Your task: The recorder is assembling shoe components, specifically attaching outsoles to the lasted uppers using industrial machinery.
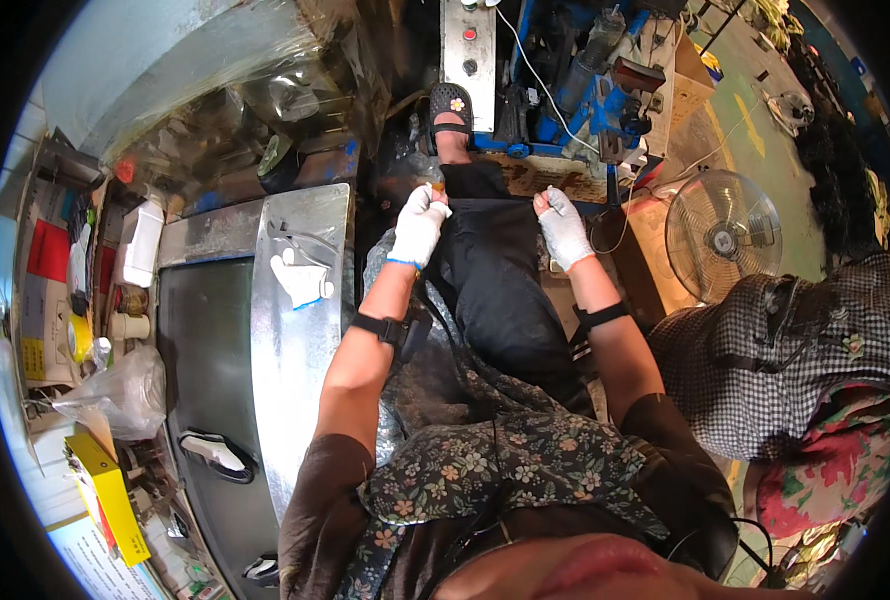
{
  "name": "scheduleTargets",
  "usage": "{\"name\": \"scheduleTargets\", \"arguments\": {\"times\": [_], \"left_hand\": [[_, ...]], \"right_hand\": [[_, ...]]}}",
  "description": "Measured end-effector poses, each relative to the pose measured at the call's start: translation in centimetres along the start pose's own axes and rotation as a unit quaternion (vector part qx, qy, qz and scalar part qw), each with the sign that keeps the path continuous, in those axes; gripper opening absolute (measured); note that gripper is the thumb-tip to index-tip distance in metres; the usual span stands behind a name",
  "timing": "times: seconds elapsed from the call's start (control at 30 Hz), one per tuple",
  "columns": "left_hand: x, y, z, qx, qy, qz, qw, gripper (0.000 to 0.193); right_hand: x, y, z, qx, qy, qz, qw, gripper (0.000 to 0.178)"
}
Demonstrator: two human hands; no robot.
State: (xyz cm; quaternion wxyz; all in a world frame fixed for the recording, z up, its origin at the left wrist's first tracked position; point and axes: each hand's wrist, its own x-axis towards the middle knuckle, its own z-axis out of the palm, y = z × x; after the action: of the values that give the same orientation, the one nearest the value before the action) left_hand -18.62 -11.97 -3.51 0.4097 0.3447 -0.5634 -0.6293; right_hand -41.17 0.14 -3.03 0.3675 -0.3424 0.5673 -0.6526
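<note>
My left hand (418, 226), in a white glove, rests on my black trouser leg (493, 270) near the knee and pinches a small brown object (438, 186) between fingertips. In a matching white glove, my right hand (565, 228) lies on the other side of the same leg with fingers curled and nothing visible in it. Both forearms carry black straps. My foot in a dark slipper (450, 105) points at a blue machine (575, 95).
A metal-topped bench (300, 330) with a spare white glove (302, 279) stands at my left. Bottles, a plastic bag (115, 395) and yellow boxes crowd the far left. A floor fan (722, 235) and a person in checked cloth (785, 360) are at my right.
</note>
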Motion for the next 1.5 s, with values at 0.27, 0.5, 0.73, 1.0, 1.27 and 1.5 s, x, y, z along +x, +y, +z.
{"name": "scheduleTargets", "arguments": {"times": [0.27,0.5,0.73,1.0,1.27,1.5], "left_hand": [[-15.0,13.3,0.9,0.111,-0.632,-0.075,0.763,0.022],[-12.4,3.7,-2.5,0.142,-0.201,-0.196,0.949,0.03],[-9.1,-6.7,-0.4,0.357,-0.272,-0.188,0.874,0.043],[-9.5,-9.4,-1.0,0.465,-0.435,-0.055,0.769,0.052],[-9.1,-8.1,-0.5,0.464,-0.415,-0.014,0.783,0.051],[-9.2,-7.7,-0.3,0.503,-0.433,-0.099,0.741,0.053]], "right_hand": [[-11.4,-10.3,-7.1,-0.155,-0.48,0.176,0.845,0.02],[-13.8,-9.8,-8.4,-0.567,-0.044,0.021,0.822,0.025],[-4.6,-13.6,0.1,-0.531,-0.239,-0.255,0.772,0.046],[-0.1,-10.7,1.2,-0.655,-0.281,0.001,0.701,0.07],[2.4,-10.7,4.1,-0.712,-0.321,0.096,0.617,0.065],[1.9,-9.8,4.1,-0.686,-0.288,0.11,0.659,0.068]]}}
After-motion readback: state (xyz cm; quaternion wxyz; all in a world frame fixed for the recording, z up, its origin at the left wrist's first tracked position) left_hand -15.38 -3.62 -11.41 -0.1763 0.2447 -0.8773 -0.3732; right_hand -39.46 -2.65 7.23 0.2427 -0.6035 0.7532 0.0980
